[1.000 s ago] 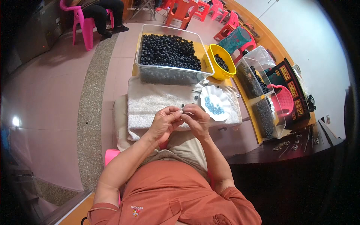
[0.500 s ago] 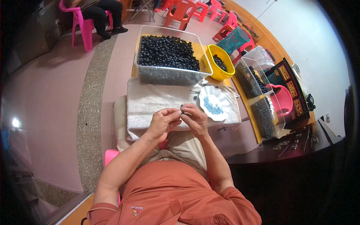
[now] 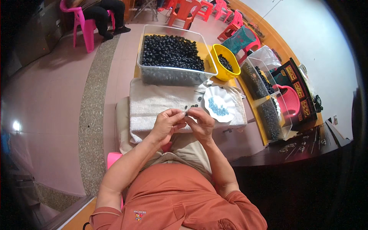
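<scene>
Over the near edge of a white towel (image 3: 157, 102), my left hand (image 3: 168, 123) and my right hand (image 3: 202, 123) meet fingertip to fingertip. Both are closed in a pinch on one small black round piece (image 3: 186, 114), mostly hidden by the fingers. Several similar black pieces (image 3: 196, 105) lie on the towel just beyond my fingertips. Beside my right hand is a white scalloped plate (image 3: 227, 96) holding many tiny light-blue bits (image 3: 217, 109), too small to name.
A large clear bin (image 3: 172, 73) full of black ring-like pieces stands beyond the towel. Right of it are a yellow tub (image 3: 234, 73) and clear boxes (image 3: 281, 132) with more pieces. A dark table (image 3: 264, 155) lies at right. A seated person (image 3: 103, 15) is far left.
My right hand has shifted slightly toward me and right, its fingers curling closer round the piece. More black pieces on the towel now show beyond the fingertips.
</scene>
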Demonstrator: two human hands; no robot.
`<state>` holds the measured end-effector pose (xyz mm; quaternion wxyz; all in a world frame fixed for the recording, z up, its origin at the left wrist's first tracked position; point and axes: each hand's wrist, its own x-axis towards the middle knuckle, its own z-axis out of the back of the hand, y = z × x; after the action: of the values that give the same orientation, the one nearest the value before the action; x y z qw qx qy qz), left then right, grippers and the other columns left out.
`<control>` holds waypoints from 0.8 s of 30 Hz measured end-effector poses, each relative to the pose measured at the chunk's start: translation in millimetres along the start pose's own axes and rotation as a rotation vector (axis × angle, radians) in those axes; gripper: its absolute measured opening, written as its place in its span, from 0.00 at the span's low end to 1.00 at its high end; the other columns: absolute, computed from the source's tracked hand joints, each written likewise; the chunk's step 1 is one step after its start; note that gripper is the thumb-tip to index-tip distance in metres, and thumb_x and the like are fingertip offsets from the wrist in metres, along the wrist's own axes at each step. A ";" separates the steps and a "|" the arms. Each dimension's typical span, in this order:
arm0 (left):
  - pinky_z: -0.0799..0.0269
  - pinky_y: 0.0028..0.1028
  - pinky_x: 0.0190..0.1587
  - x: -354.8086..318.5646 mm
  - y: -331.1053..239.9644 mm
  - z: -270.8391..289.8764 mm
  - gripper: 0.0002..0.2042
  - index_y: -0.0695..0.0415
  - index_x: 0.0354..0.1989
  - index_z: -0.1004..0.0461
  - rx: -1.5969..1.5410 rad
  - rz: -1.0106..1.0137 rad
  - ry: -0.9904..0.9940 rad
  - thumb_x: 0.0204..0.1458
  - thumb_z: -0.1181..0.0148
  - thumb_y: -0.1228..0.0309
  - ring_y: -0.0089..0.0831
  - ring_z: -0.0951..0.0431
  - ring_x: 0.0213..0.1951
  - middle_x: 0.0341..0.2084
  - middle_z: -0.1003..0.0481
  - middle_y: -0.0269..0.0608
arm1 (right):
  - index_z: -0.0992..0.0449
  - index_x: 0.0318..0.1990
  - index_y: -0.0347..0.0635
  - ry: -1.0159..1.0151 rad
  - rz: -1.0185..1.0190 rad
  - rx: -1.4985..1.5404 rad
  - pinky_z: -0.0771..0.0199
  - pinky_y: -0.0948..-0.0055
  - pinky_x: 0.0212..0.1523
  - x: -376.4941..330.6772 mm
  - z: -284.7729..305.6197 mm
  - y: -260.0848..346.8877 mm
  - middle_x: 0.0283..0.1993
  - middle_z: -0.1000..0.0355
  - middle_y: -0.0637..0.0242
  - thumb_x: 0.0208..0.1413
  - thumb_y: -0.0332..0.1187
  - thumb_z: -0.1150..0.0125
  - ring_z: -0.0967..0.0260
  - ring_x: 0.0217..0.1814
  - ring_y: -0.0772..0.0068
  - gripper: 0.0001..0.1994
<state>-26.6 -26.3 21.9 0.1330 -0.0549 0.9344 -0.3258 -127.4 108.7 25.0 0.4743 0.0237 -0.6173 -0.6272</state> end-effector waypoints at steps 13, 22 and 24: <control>0.24 0.25 0.40 2.5 1.6 1.1 0.04 0.55 0.36 0.27 -0.025 0.008 0.016 0.56 0.41 0.71 0.21 0.23 0.33 0.30 0.24 0.33 | 0.25 0.38 0.34 0.000 0.027 0.039 0.29 0.76 0.40 0.3 -0.8 -2.8 0.39 0.28 0.61 0.48 0.16 0.37 0.30 0.40 0.72 0.10; 0.24 0.25 0.40 3.9 6.2 2.8 0.03 0.57 0.36 0.26 -0.074 -0.019 0.035 0.56 0.42 0.72 0.22 0.23 0.33 0.30 0.24 0.34 | 0.24 0.38 0.33 0.002 -0.001 0.098 0.30 0.77 0.42 -0.9 -1.3 -0.3 0.41 0.29 0.59 0.47 0.17 0.36 0.31 0.42 0.72 0.10; 0.24 0.25 0.40 2.8 4.6 2.6 0.04 0.57 0.36 0.27 -0.050 -0.031 0.067 0.56 0.42 0.71 0.22 0.23 0.33 0.31 0.24 0.34 | 0.24 0.38 0.33 0.016 -0.002 0.086 0.30 0.77 0.42 0.3 -0.4 2.0 0.42 0.30 0.59 0.46 0.17 0.35 0.31 0.43 0.72 0.10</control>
<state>-28.6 -24.7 16.4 0.0952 -0.0618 0.9452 -0.3060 -126.2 108.6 26.7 0.4773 0.0495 -0.6400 -0.6002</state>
